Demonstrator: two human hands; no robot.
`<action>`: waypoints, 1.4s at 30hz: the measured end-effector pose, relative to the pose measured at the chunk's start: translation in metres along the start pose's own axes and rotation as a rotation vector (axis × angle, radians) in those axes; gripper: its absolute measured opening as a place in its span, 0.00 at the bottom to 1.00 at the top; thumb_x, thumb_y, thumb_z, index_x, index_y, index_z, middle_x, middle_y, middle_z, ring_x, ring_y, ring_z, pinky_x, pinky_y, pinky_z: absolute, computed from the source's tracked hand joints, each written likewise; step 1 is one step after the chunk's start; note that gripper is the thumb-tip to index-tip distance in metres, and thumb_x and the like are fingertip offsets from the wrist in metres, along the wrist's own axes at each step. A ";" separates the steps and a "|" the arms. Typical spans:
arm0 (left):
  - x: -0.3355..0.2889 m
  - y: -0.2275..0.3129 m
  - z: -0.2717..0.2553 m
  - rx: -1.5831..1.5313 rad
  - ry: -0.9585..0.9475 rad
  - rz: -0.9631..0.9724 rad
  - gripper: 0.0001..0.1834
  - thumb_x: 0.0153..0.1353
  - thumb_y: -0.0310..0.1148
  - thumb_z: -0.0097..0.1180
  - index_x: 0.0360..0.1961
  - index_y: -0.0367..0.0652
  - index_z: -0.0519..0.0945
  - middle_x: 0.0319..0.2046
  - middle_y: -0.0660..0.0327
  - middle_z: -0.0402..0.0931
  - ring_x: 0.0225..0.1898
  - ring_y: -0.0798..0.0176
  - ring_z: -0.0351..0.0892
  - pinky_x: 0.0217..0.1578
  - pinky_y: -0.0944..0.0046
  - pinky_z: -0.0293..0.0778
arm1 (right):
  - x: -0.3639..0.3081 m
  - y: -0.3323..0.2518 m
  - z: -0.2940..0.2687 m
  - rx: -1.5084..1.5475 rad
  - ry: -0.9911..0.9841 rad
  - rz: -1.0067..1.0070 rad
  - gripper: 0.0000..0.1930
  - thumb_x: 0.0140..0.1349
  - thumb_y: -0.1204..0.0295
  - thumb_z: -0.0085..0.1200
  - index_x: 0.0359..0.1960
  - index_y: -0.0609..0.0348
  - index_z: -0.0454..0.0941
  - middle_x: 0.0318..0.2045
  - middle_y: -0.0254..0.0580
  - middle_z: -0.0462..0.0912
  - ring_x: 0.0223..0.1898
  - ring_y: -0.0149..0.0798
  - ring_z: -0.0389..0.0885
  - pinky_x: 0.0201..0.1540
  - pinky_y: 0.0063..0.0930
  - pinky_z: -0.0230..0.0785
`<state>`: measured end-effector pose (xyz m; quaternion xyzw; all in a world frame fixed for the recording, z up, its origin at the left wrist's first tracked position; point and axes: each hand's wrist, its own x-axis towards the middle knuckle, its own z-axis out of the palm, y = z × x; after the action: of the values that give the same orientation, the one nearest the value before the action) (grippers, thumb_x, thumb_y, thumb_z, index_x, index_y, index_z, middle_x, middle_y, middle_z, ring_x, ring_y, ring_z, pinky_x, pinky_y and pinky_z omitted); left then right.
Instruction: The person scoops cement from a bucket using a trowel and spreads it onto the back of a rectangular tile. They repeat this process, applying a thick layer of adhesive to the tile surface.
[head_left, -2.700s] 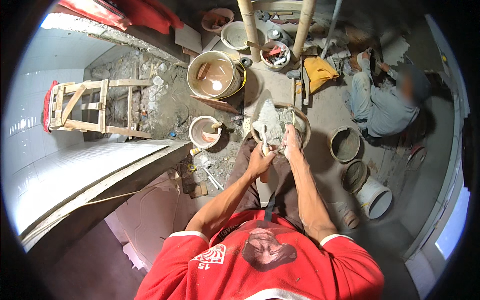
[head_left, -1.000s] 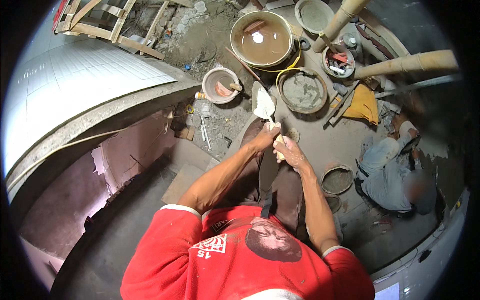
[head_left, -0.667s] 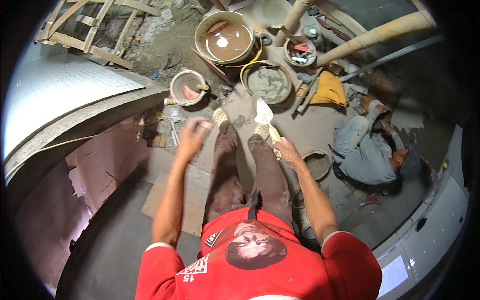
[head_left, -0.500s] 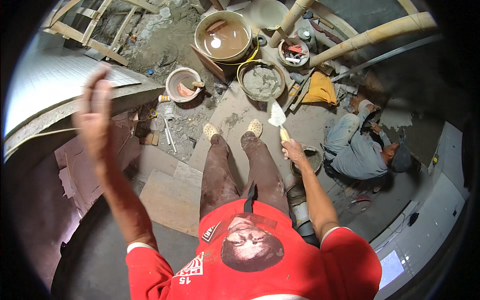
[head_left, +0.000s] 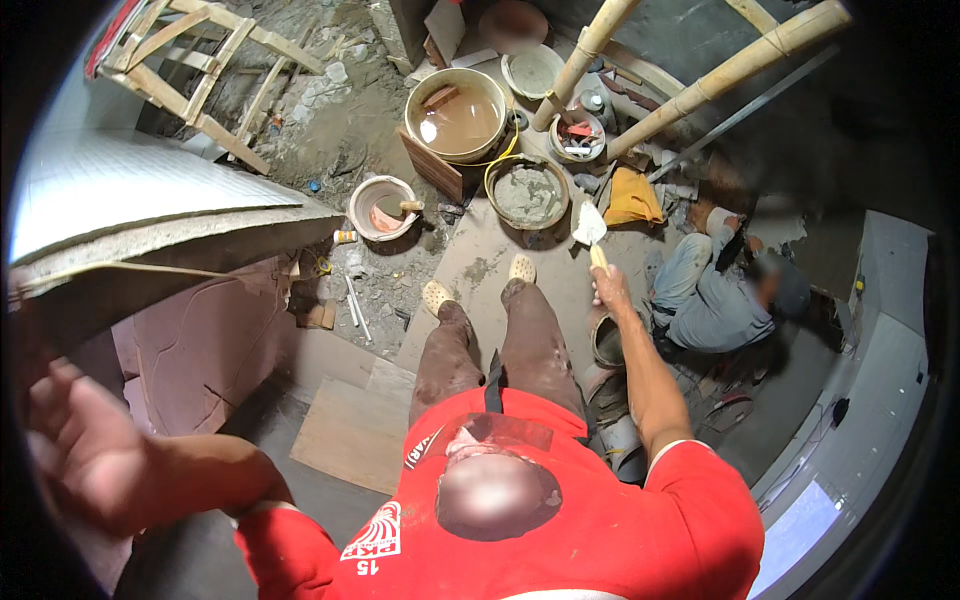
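My right hand is closed around the pale handle of a trowel, its pointed blade smeared with whitish material and aimed away from me. Beyond the blade, to its left, stands a bucket of grey wet mortar. My left hand is raised at the far left, blurred, with its fingers loosely apart and nothing seen in it. Near it is the edge of a white-tiled slab.
A large tub of brown water, a small bucket and a tool bucket stand ahead. Bamboo poles slant across the far right. A co-worker crouches at right. A wooden frame is far left.
My left hand has swung back and down toward the left edge. My right hand still holds the trowel, now a little farther right and nearer in view. The whole view has shifted slightly.
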<state>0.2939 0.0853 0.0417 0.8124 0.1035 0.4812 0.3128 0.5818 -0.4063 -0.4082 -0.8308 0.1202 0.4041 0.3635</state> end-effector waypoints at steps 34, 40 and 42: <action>-0.430 -0.058 0.172 0.398 -0.593 -2.040 0.18 0.66 0.40 0.64 0.49 0.39 0.77 0.37 0.68 0.74 0.39 0.72 0.68 0.44 0.69 0.67 | 0.426 0.115 0.053 -0.416 0.145 0.050 0.28 0.61 0.67 0.58 0.62 0.66 0.71 0.49 0.53 0.82 0.44 0.52 0.82 0.47 0.42 0.75; -0.420 -0.069 0.121 0.233 -0.644 -1.806 0.20 0.65 0.39 0.64 0.49 0.34 0.77 0.43 0.56 0.79 0.46 0.63 0.77 0.52 0.61 0.73 | 0.269 0.057 0.009 0.247 0.043 0.007 0.32 0.64 0.51 0.62 0.62 0.60 0.72 0.47 0.41 0.81 0.45 0.36 0.81 0.44 0.34 0.79; -0.362 -0.093 0.115 0.285 -0.631 -1.463 0.17 0.66 0.35 0.62 0.49 0.33 0.78 0.42 0.58 0.79 0.46 0.64 0.77 0.51 0.62 0.74 | 0.229 0.012 -0.023 0.220 0.044 -0.220 0.29 0.66 0.55 0.62 0.63 0.58 0.72 0.43 0.35 0.80 0.40 0.28 0.80 0.39 0.25 0.77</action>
<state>0.2166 -0.0588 -0.3136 0.6685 0.5758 -0.1150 0.4565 0.7369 -0.4092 -0.5786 -0.8028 0.0802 0.3278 0.4915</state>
